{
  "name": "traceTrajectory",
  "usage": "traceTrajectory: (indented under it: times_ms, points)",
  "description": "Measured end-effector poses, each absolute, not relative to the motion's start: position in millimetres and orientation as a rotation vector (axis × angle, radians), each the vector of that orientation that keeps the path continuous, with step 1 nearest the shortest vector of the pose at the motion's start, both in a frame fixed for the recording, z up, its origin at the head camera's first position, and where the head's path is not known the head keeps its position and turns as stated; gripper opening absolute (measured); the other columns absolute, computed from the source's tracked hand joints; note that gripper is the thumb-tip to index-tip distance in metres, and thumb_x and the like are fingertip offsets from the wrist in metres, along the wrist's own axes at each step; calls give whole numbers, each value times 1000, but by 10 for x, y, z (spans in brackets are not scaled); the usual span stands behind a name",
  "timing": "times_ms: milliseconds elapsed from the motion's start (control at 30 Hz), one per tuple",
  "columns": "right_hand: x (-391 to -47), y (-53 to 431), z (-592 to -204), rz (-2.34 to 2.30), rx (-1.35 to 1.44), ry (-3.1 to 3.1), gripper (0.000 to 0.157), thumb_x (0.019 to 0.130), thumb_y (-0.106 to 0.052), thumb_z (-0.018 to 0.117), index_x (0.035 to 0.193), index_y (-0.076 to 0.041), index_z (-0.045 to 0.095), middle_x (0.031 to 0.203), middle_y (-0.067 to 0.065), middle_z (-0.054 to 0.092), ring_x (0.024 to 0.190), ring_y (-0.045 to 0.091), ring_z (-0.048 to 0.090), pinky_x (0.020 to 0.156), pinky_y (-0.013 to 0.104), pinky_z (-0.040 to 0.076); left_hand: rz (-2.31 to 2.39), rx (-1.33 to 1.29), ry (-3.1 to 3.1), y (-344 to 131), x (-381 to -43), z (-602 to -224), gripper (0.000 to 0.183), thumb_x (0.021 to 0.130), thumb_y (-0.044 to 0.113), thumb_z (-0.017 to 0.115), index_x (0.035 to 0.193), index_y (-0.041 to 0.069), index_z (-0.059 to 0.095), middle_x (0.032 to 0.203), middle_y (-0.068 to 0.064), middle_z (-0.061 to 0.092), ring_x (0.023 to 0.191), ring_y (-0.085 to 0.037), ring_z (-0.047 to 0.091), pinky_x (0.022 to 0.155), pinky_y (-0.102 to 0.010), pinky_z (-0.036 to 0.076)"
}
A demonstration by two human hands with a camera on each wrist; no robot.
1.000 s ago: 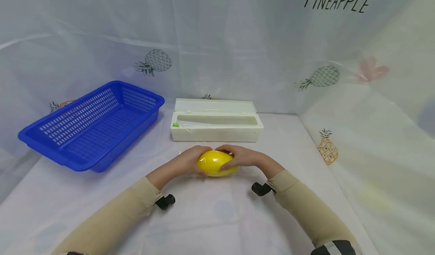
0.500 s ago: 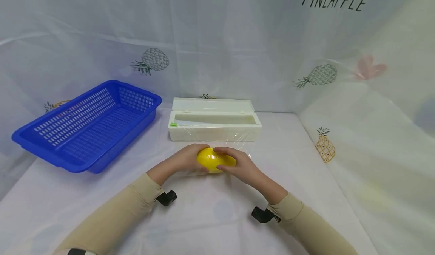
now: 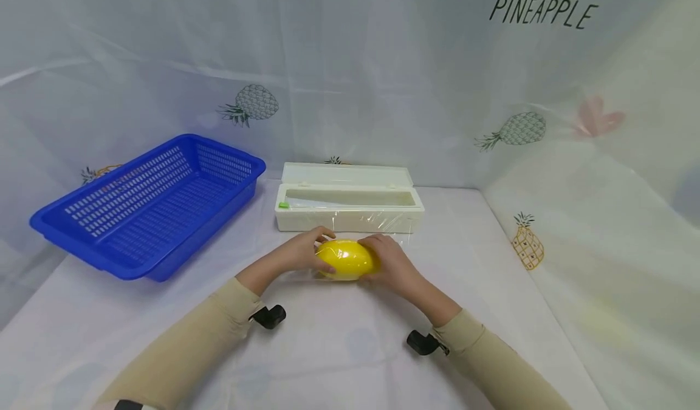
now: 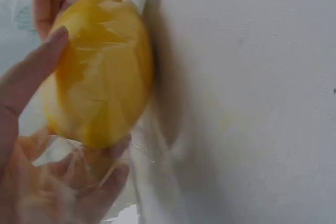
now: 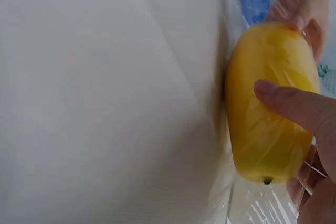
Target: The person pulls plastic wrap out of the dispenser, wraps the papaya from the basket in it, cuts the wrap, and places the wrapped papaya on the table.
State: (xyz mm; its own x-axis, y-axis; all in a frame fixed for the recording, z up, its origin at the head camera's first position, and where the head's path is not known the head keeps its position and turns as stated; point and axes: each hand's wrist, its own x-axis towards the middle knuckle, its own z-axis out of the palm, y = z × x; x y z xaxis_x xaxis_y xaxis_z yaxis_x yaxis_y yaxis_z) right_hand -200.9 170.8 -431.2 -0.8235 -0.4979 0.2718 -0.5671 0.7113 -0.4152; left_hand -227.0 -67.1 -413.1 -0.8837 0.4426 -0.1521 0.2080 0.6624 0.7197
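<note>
A glossy yellow fruit (image 3: 346, 260), mango-shaped, is held between both hands just in front of the white box. Clear cling film (image 5: 265, 205) lies over it with creases and highlights. My left hand (image 3: 299, 253) grips the fruit's left end, its thumb on the near side, and film covers some of its fingers in the left wrist view. Round the right end my right hand (image 3: 395, 265) curls, with the thumb pressing the film-covered fruit (image 5: 270, 114) in the right wrist view. A small dark stem spot shows at that end. The fruit's underside is hidden.
Behind the hands stands a long white cling film box (image 3: 350, 218), lid raised, with a green slider (image 3: 284, 205) on its front edge. A blue slotted basket (image 3: 147, 270) sits at the left. White pineapple-print cloth (image 3: 377, 112) lines the back and right side.
My right forearm has drawn back toward the near right, and the right hand now cups the fruit's right end. Film has become visible across the box's front right. The left hand stays nearly in place.
</note>
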Motion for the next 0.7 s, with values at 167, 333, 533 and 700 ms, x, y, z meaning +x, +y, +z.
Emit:
traceTrajectory:
  times_ms: [167, 333, 533, 700]
  points:
    - [-2081, 1715, -4232, 766, 892, -2818, 68, 63, -18, 94, 121, -3, 62, 117, 8, 62, 113, 28, 53, 101, 45, 41, 858, 691, 2815, -606, -2102, -3941, 74, 69, 27, 90, 133, 11, 57, 135, -11, 55, 124, -31, 50, 106, -47, 39]
    - [-2145, 1725, -4144, 790, 882, -2899, 65, 67, -16, 91, 123, -3, 61, 118, 8, 62, 111, 27, 55, 99, 43, 44, 607, 931, 2960, -480, -1988, -3941, 70, 70, 32, 89, 129, 9, 61, 133, -8, 57, 123, -30, 50, 105, -46, 39]
    - [-2241, 1720, -4088, 835, 865, -2990, 65, 73, -16, 87, 129, 0, 59, 122, 10, 62, 113, 27, 55, 100, 43, 44, 501, 954, 3000, -458, -2047, -4131, 86, 67, 24, 92, 141, 10, 50, 142, -7, 47, 129, -28, 43, 108, -43, 37]
    - [-2275, 1715, -4071, 848, 880, -3004, 70, 76, -17, 85, 135, 1, 53, 131, 13, 58, 119, 29, 53, 103, 44, 42, 430, 975, 3047, -463, -2113, -4176, 80, 74, 13, 87, 142, 8, 47, 142, -9, 46, 128, -28, 43, 109, -42, 36]
